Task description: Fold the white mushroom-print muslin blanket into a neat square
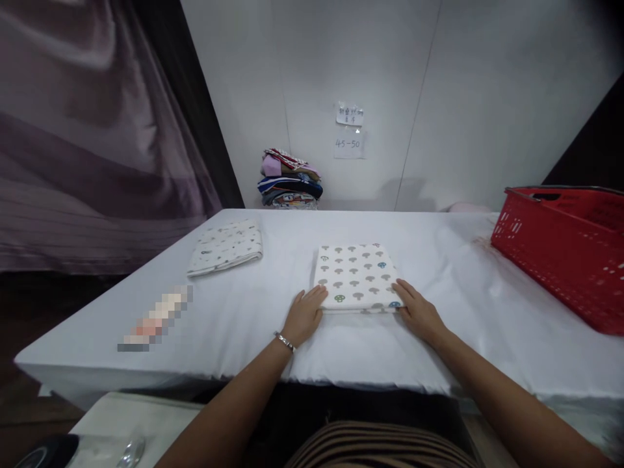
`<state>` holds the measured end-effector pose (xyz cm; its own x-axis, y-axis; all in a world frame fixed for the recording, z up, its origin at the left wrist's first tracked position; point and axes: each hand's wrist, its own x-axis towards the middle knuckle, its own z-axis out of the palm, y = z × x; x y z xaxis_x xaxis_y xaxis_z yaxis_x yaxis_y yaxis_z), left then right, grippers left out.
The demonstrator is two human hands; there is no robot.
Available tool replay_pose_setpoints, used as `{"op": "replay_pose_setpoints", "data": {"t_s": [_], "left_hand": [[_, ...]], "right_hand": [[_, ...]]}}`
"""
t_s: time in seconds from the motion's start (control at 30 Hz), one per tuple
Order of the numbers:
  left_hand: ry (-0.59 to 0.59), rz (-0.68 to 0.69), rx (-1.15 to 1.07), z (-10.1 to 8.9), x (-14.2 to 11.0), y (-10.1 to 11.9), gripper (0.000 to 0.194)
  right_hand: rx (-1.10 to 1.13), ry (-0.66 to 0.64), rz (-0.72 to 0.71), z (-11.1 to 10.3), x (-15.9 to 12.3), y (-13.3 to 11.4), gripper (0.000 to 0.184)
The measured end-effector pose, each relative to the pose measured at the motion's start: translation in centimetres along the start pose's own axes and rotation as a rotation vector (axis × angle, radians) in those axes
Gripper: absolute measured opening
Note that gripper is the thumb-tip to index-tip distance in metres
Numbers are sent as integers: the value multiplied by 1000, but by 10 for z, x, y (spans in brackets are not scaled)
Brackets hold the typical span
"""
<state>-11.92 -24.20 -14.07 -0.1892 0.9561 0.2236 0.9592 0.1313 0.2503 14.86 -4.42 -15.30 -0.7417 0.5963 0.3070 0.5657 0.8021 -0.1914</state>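
In view there are two hands (303, 318) (420, 312), one bracelet (285, 341), two cloths (358, 276) (227, 247), one tabletop (380, 354), one basket (560, 257), one pile (291, 184) of fabrics, its layers too tight to count, two paper signs (350, 117) (349, 145), one purple curtain (97, 162) and one striped garment (380, 448).

Striped top (380, 445): narrow bands, tan-brown and near-black, curving with body. Slim bracelet (284, 341) just above left hand (303, 318): silver-coloured, shiny, apparently linked; finer detail too small to tell. Right hand (422, 316) bare. Left forearm (236, 404), right forearm (509, 394) bare as far as view reaches.
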Motion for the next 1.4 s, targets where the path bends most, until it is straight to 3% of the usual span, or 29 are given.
{"op": "replay_pose_setpoints", "data": {"t_s": [0.3, 0.4, 0.5, 0.63, 0.8, 0.9, 1.0, 1.13, 1.27, 1.4], "left_hand": [[-26, -51, -50, -9, -2, 8, 53], [-62, -93, -73, -18, 5, 17, 43], [0, -111, -70, -22, 21, 28, 46], [30, -109, -23, -7, 39, 34, 54], [7, -140, -52, 11, 39, 29, 60], [31, -134, -90, 11, 35, 27, 59], [63, -104, -148, 10, 35, 24, 55], [147, -103, -236, 13, 40, 15, 46], [154, -228, -226, 17, 45, 9, 51], [88, -312, -222, 14, 44, 15, 54]], "right_hand": [[-16, -21, -6, 1, -5, 4, 54], [-29, -42, -13, -9, 0, -5, 55], [10, -28, -82, -20, 10, -21, 58], [52, -75, -103, -20, 23, -33, 60], [193, -161, -50, -2, 26, -19, 70], [419, -178, 44, -1, 25, -11, 64], [661, -110, 262, -6, 29, -5, 59], [752, -79, 527, -8, 47, 3, 66], [696, -74, 566, 4, 80, 7, 75], [630, -40, 456, 16, 113, 19, 79]]}}
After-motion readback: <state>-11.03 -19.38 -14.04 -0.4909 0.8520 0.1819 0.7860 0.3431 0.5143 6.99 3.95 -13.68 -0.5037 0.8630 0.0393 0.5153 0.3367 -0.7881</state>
